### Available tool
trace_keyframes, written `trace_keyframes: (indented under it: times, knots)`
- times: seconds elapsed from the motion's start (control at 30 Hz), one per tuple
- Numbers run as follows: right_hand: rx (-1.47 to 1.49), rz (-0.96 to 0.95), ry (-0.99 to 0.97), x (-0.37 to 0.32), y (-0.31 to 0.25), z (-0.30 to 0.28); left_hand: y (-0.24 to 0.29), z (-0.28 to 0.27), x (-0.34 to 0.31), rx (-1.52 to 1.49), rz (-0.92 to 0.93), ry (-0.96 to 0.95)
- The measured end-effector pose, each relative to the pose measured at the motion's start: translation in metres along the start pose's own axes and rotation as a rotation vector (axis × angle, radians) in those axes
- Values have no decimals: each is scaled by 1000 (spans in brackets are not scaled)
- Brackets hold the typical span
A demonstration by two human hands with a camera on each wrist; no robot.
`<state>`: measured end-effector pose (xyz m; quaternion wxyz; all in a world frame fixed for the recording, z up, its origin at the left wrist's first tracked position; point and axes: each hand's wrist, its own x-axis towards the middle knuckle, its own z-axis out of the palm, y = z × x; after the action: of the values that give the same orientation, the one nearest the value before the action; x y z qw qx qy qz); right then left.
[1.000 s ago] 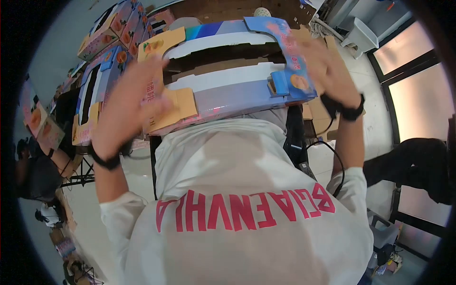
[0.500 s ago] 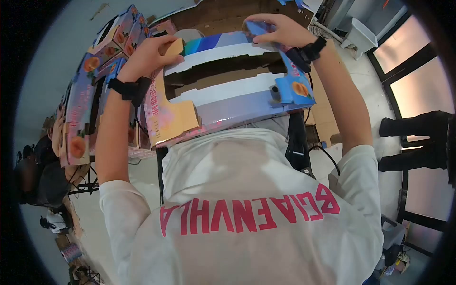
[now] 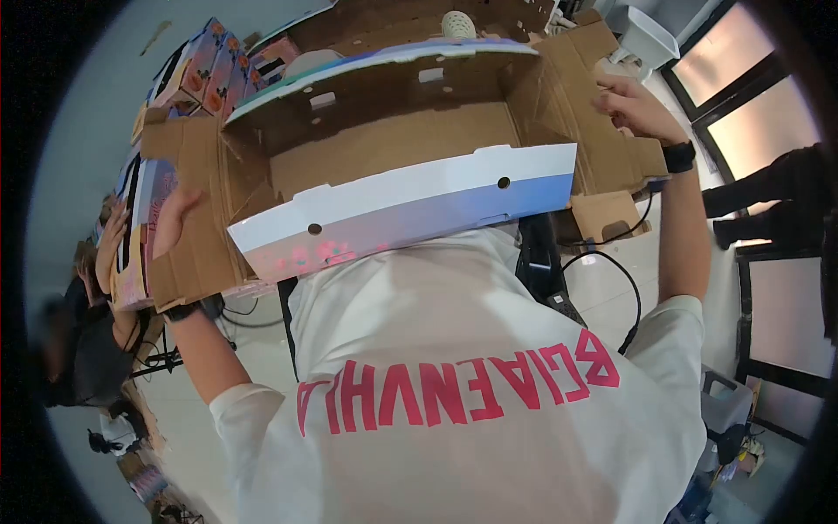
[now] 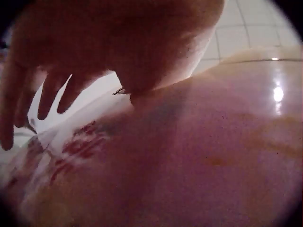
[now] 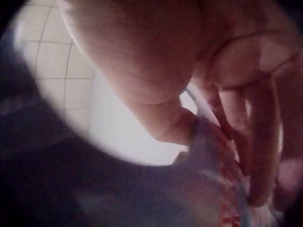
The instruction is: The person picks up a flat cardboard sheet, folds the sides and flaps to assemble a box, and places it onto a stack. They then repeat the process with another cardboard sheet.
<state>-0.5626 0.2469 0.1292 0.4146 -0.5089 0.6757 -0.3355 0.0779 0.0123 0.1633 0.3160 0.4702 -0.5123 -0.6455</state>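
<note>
An open cardboard box (image 3: 393,140) lies across the person's lap, its side flaps folded outward. The left hand (image 3: 170,223) is at the left flap (image 3: 205,244), its thumb over the brown inner face. In the left wrist view that hand (image 4: 90,52) has its fingers spread and fairly straight beside the printed face (image 4: 199,161), the thumb tip hidden at the edge. At the outer edge of the right flap (image 3: 580,105), the right hand (image 3: 642,109) holds on with bent fingers. Seen from the right wrist, thumb and fingers (image 5: 265,137) lie on either side of the printed flap (image 5: 208,165).
Printed boxes (image 3: 205,70) are stacked at the upper left, beside another person (image 3: 92,341). A large brown carton (image 3: 375,26) stands beyond the box. Black cable (image 3: 633,288) hangs at the right, and someone's dark-clad legs (image 3: 768,192) show farther right.
The handle-side flaps have opened outward, and the box's brown inside now shows. Both hands have moved apart and down, the left to the left flap, the right to the right flap.
</note>
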Motion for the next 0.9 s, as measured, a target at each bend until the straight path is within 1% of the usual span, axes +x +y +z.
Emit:
trace_keyframes:
  times: [0.03, 0.07, 0.1, 0.13, 0.17, 0.2, 0.23, 0.27, 0.3, 0.33, 0.4, 0.47, 0.5, 0.53, 0.57, 0.6, 0.63, 0.7, 0.77, 0.8, 0.87, 0.9]
  knots:
    - [109, -8, -90, -10, 3, -5, -14, -18, -2, 17, -28, 85]
    - [63, -8, -57, -14, 13, -12, -37, -49, 7, 31, -50, 170]
    - [14, -10, -25, -16, 29, -19, -48, -67, 11, 42, -70, 258]
    - [-22, 37, -83, -18, 40, -30, -48, -64, 6, 117, 54, 237]
    - [-61, 81, -143, -22, 39, -32, -49, -54, -2, 193, 177, 220]
    - [-51, 51, -106, -25, 40, -33, -47, -43, -8, 246, 223, 207]
    - [-38, 26, -67, -36, 13, -20, -43, -31, -15, 299, 271, 196]
    - [-24, 3, -24, -43, -9, -11, -28, -13, -21, 324, 252, 189]
    - [-3, 8, 16, -39, -20, -14, -24, -9, -19, 348, 245, 181]
    - [17, -53, 56, -32, -15, -19, -20, -5, -17, 373, 239, 172]
    - [-172, -183, 120, -9, -11, -17, -16, -11, -3, 423, 251, 144]
    - [-397, -22, 80, 7, -36, 3, -9, -9, 3, 461, 243, 99]
    - [-504, 63, 58, 13, -44, 10, -10, -14, 7, 580, 370, 107]
    - [-329, 76, -16, 28, -33, 10, -12, -18, 11, 700, 499, 129]
    - [-351, 80, -41, 31, -38, 13, -29, -40, 25, 910, 770, 187]
    - [-378, 83, -72, 33, -42, 13, -38, -50, 28, 951, 870, 200]
    - [-482, 66, -52, 35, -42, 7, -39, -44, 23, 992, 972, 220]
    - [-690, 32, -18, 37, -44, -4, -33, -38, 14, 541, 574, 243]
    - [-653, 21, -47, 27, -38, -11, -32, -38, 8, 351, 367, 198]
    - [-637, 15, -57, 20, -34, -19, -35, -51, 15, 384, 368, 144]
    - [-488, 103, -63, 8, -14, -33, -45, -53, 23, 356, 353, 134]
    - [-478, 147, -90, 3, -4, -39, -52, -51, 28, 298, 336, 176]
